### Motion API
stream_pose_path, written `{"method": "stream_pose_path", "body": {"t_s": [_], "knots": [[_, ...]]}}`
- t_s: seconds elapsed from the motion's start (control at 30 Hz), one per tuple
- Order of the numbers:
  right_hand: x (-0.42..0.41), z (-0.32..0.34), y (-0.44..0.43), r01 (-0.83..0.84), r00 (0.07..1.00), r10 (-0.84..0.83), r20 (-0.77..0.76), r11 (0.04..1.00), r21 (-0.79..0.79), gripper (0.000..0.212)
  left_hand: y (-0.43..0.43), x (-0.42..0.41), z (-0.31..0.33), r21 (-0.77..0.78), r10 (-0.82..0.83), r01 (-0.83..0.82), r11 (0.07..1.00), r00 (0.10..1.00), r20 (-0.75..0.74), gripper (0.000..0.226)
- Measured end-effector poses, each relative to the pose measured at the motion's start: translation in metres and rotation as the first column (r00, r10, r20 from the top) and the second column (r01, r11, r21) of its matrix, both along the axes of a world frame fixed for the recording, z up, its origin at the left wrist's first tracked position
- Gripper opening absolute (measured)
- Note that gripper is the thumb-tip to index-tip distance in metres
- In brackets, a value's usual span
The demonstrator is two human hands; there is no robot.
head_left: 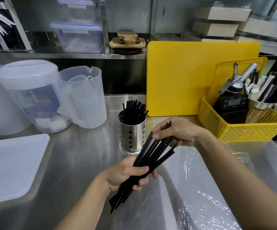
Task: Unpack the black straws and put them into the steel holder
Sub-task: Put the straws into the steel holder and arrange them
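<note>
A bundle of black straws [152, 151] slants from lower left to upper right above the steel counter. My left hand [126, 174] grips the bundle near its lower half. My right hand [175, 131] pinches the upper ends, with some tips poking out past its fingers. The steel holder [132, 135], a perforated upright cylinder, stands just behind and left of the bundle and holds several black straws [133, 110]. Clear plastic wrapping [192, 188] lies flat on the counter under my right forearm.
Translucent plastic jugs [83, 95] stand at the back left, a white lid [10, 166] lies at the left. A yellow cutting board [184, 77] leans at the back, and a yellow basket [243, 125] with a scale and utensils sits at the right.
</note>
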State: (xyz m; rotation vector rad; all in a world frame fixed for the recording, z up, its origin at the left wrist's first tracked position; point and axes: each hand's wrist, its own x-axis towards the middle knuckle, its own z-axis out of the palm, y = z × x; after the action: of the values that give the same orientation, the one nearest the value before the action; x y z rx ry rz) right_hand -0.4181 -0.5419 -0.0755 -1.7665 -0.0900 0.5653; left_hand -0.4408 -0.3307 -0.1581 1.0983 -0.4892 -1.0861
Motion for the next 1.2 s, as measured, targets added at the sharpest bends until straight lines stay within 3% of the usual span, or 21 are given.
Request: {"method": "stream_pose_path", "body": {"t_s": [0.13,0.23,0.33,0.53,0.63,0.8,0.87,0.97,1.0,1.07,1.2], "knots": [[0.0,-0.005,0.001,-0.022,0.998,0.023,-0.059,1.0,0.017,0.022,0.0,-0.001,-0.001,0.017,-0.022,0.022,1.0,1.0,-0.003,0.051],[-0.001,-0.009,0.005,-0.038,0.999,0.038,-0.035,0.999,-0.006,0.008,-0.002,-0.001,-0.001,0.03,-0.025,0.026,0.999,1.0,-0.008,0.049],[0.002,-0.012,0.005,-0.008,1.0,0.007,0.03,1.0,0.02,0.008,-0.001,0.001,0.0,0.007,-0.008,0.008,1.0,1.0,-0.007,0.058],[0.005,0.005,-0.023,0.167,0.976,-0.191,0.107,0.965,0.203,0.006,0.01,0.004,-0.001,-0.016,0.017,-0.018,1.0,0.998,-0.063,0.07],[0.008,0.013,-0.04,0.283,0.93,-0.337,0.149,0.912,0.298,0.007,0.015,0.004,-0.002,-0.033,0.011,-0.014,0.999,0.994,-0.108,0.062],[0.006,0.018,-0.06,0.485,0.733,-0.655,0.184,0.693,0.534,0.019,0.016,0.006,0.001,-0.03,0.15,-0.159,0.987,0.97,-0.192,0.035],[0.006,0.012,-0.055,0.583,0.577,-0.781,0.238,0.598,0.551,0.02,0.01,0.006,0.009,0.03,0.294,-0.294,0.955,0.936,-0.194,0.028],[0.003,-0.005,-0.034,0.732,0.287,-0.805,0.52,0.534,0.423,0.017,-0.003,0.006,0.024,0.111,0.519,-0.509,0.853,0.851,-0.081,0.029],[0.001,-0.013,-0.024,0.745,0.24,-0.756,0.61,0.546,0.384,0.012,-0.007,0.008,0.027,0.126,0.59,-0.582,0.804,0.806,-0.042,0.031],[-0.006,-0.025,0.0,0.708,0.231,-0.664,0.711,0.616,0.345,0.009,-0.013,0.012,0.035,0.112,0.686,-0.681,0.724,0.727,-0.018,0.034],[-0.018,-0.035,0.049,0.569,0.284,-0.537,0.794,0.761,0.312,0.002,-0.021,0.02,0.058,-0.023,0.717,-0.725,0.689,0.686,-0.122,0.034]]}}
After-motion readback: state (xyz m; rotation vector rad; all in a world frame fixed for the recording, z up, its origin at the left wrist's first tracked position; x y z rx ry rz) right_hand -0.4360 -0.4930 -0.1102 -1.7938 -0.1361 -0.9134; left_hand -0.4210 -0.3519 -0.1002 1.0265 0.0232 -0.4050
